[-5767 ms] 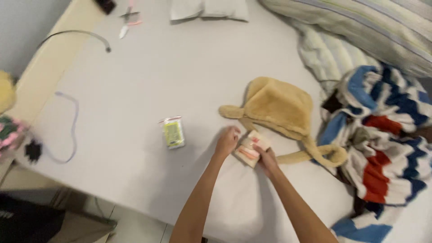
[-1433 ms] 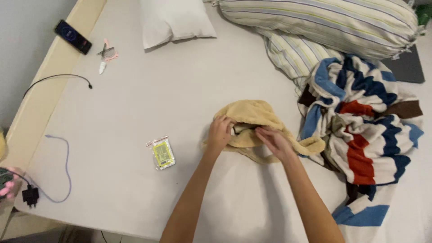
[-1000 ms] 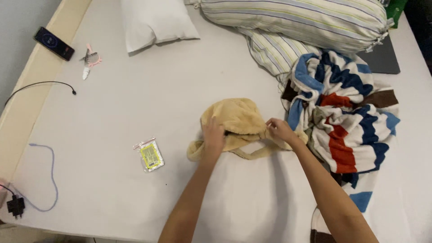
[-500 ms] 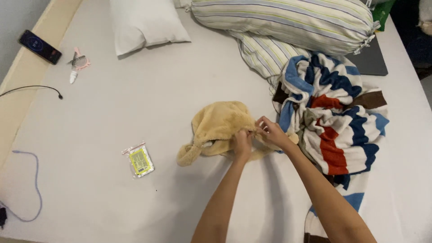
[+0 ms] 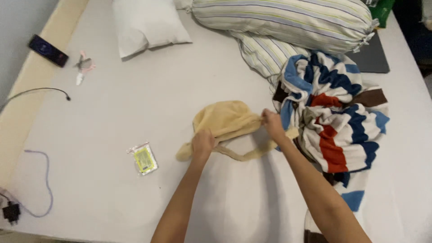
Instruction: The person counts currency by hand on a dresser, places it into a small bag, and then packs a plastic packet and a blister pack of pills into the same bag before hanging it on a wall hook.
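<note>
A person's two bare hands grip a tan plush shoulder bag (image 5: 225, 119) lying near the middle of a bed covered in a pale grey sheet (image 5: 148, 99). The left hand (image 5: 202, 143) is closed on the bag's lower left corner, where the strap (image 5: 243, 155) begins; the right hand (image 5: 272, 124) pinches the bag's right end, fingers drawn together on the fabric. The strap loops loose on the sheet between the two hands. Just right of the bag, touching the right hand's side, lies a crumpled blanket striped in blue, white, red and brown (image 5: 335, 117). A small clear packet with a yellow card inside (image 5: 144, 159) rests on the sheet, left of the bag and apart from it. Toward the bed's head sit a white pillow (image 5: 148, 24) and a striped bolster (image 5: 288, 20). On the left edge lie a dark phone (image 5: 48, 44), a black cable (image 5: 38, 92) and what appears to be a small pink-and-grey tool (image 5: 83, 67).
</note>
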